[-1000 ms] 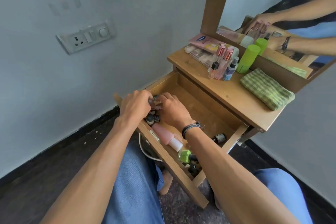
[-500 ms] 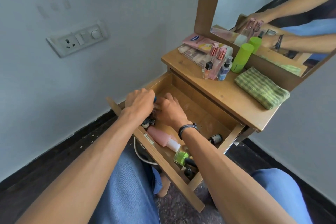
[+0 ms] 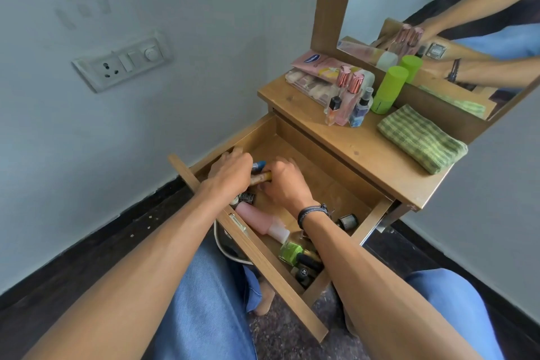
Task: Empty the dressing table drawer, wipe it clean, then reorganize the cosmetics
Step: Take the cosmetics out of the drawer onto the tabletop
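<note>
The wooden drawer is pulled out over my lap. Both hands are inside its left end. My left hand grips a bundle of small cosmetic tubes, one blue-tipped and one tan. My right hand curls round the other end of the same tubes. Below the hands lie a small black-labelled bottle, a pink bottle with a white cap, a green nail polish bottle, dark bottles and a small dark jar.
On the tabletop stand perfume bottles, a green canister, a pink tube on a clear case and a folded green checked cloth. A mirror rises behind. The wall with a switch plate is close on the left.
Both hands have closed round the tubes and lifted them slightly from the drawer's left end. The view has shifted a little.
</note>
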